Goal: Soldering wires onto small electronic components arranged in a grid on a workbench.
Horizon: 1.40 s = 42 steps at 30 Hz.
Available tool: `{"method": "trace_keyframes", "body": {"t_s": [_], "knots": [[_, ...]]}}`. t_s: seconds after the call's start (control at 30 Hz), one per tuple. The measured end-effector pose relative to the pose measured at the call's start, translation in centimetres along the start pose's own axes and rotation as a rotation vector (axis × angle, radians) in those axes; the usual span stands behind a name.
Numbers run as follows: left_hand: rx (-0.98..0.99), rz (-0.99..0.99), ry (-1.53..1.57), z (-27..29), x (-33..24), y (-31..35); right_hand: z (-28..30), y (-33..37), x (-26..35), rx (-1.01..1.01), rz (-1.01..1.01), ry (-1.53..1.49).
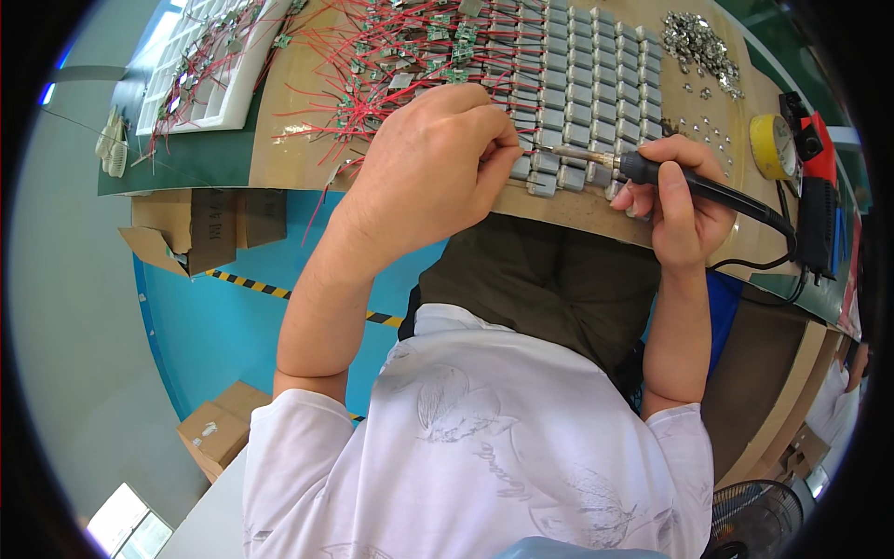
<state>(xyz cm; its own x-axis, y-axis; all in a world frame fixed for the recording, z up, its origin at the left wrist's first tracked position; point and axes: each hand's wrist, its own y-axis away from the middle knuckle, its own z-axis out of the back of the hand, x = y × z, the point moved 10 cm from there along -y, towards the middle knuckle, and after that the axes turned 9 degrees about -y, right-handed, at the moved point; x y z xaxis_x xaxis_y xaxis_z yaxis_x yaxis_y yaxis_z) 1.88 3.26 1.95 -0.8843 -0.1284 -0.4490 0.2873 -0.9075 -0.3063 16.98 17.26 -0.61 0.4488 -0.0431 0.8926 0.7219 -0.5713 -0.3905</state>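
My right hand (684, 191) is wrapped around a soldering iron (635, 168) with a black handle, its metal tip pointing left. The tip is at the near rows of small grey rectangular blocks (577, 93) set out in a grid. My left hand (438, 154) is closed in a pinch just left of the tip, over the near left edge of the grid. Whatever its fingers hold is hidden. Beyond that hand lie many small green circuit boards (438, 28) with red wires, some reaching into the grid.
Loose small metal parts (694, 42) are heaped at the far right. A yellow tape roll (771, 146) stands by a red and black device (818, 149), with the iron's cord beside it. A white tray (223, 98) holds more wired boards at left. Cardboard boxes (200, 228) sit below the table.
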Motion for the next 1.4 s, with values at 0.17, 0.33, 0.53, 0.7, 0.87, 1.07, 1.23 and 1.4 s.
{"method": "trace_keyframes", "body": {"t_s": [0.17, 0.33, 0.53, 0.7, 0.87, 1.07, 1.23, 1.4], "knots": [[0.011, 0.008, -0.012, -0.2, 0.1, -0.3, 0.3, -0.2, 0.0, -0.011, -0.007, 0.000], [0.020, 0.012, 0.000, -0.4, -0.3, -0.9, 0.7, 0.0, 0.6, -0.062, -0.064, 0.084], [0.029, 0.055, 0.001, 0.4, -0.4, -0.1, -0.3, 0.3, -0.3, -0.045, -0.086, 0.048], [0.014, 0.025, 0.028, 0.5, -0.8, -0.1, -0.6, -0.1, 0.9, 0.045, 0.032, 0.131], [0.012, 0.006, 0.025, 0.4, -0.9, -0.3, -0.7, -0.1, 0.9, 0.024, 0.028, 0.105], [0.053, 0.065, 0.080, 0.3, -0.8, -0.6, -0.1, 0.0, 0.3, -0.056, -0.062, 0.069], [0.054, 0.006, 0.010, 0.5, -0.7, -0.6, 0.0, 0.1, 0.0, -0.079, -0.095, 0.052], [0.038, -0.017, 0.001, 0.2, -0.6, -0.5, 0.5, 0.3, 0.1, -0.075, -0.057, 0.046]]}}
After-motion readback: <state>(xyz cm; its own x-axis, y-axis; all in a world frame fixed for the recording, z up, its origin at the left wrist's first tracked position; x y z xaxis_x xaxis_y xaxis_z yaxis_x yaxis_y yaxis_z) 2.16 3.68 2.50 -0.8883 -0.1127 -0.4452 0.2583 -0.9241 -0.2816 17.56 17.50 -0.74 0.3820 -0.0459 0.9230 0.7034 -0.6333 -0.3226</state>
